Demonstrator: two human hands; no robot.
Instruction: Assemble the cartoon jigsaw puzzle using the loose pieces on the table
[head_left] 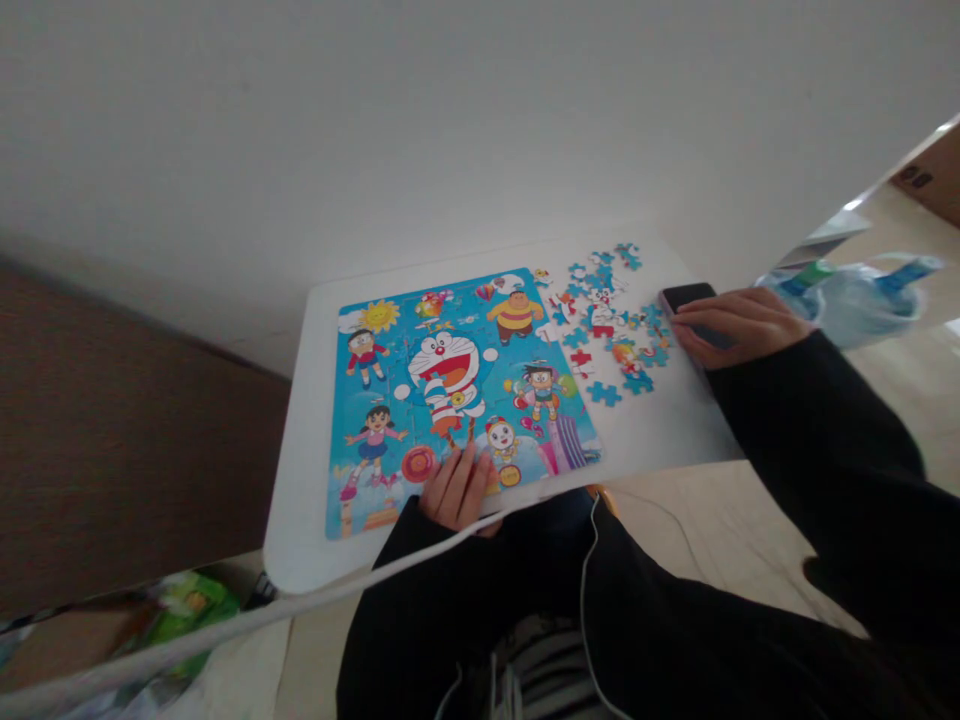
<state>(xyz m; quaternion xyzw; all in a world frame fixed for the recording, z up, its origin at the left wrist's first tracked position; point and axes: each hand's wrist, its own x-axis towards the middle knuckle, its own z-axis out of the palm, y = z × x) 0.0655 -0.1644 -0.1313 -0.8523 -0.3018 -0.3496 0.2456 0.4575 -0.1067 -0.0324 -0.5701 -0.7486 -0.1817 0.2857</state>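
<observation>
A square cartoon jigsaw puzzle point(420, 350) with a blue background lies on a small white table point(300, 430). It looks largely filled in, with a blue-and-white cat figure in the middle. My left hand point(457, 488) rests on the puzzle's lower edge, fingers stretched out flat. At the table's right side, my right hand point(739, 322) reaches across a dark smartphone point(686, 296), its fingers close together at the phone's left edge. Its fingertips partly hide one another. Several loose puzzle pieces point(602, 320) are scattered between the puzzle and the phone.
A pale wall point(450, 130) rises behind the table. Brown wooden furniture point(135, 430) stands at the left, above a green package point(191, 610). Clear plastic containers point(862, 300) are at the right. A white cable point(315, 600) crosses the front of the view.
</observation>
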